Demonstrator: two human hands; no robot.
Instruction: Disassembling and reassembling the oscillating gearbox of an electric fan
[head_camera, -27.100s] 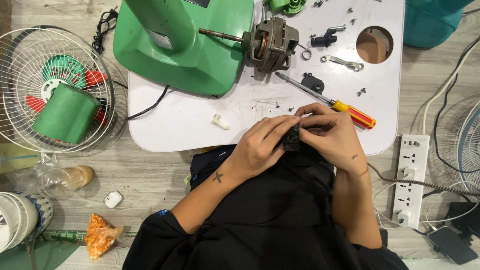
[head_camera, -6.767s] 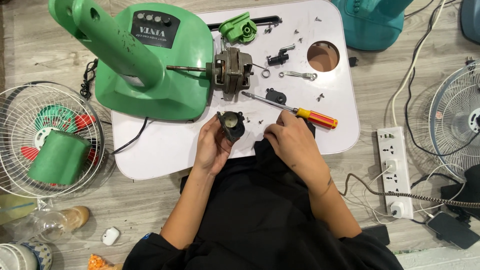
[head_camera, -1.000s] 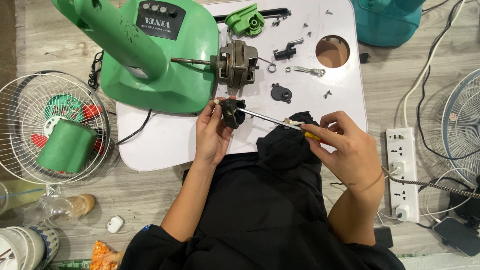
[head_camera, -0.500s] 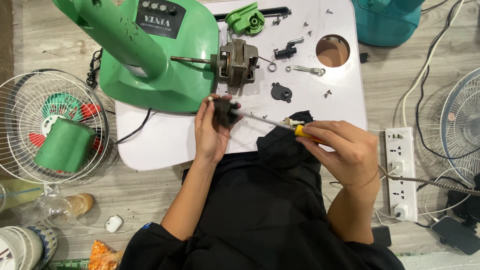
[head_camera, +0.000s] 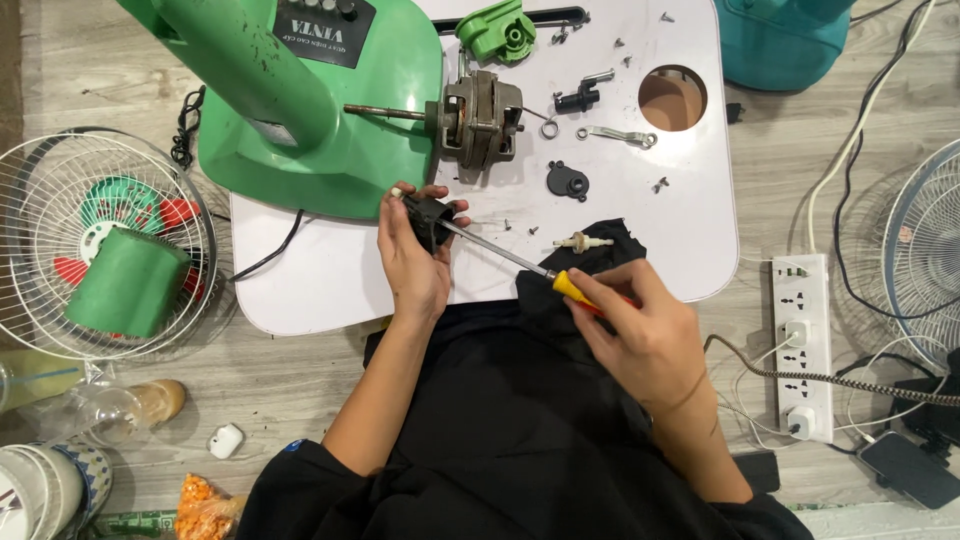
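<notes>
- Your left hand (head_camera: 415, 270) pinched the small black plastic housing (head_camera: 428, 220) above the white surface's (head_camera: 690, 240) near edge.
- Your right hand (head_camera: 640, 335) wrapped the yellow-handled screwdriver (head_camera: 520, 265); its tip looked best kept square in the housing.

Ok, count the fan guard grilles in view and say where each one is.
2. One wire grille lies on the floor at left, holding a green cylinder. Another grille is cut off by the right edge. Others may lie out of view.
</notes>
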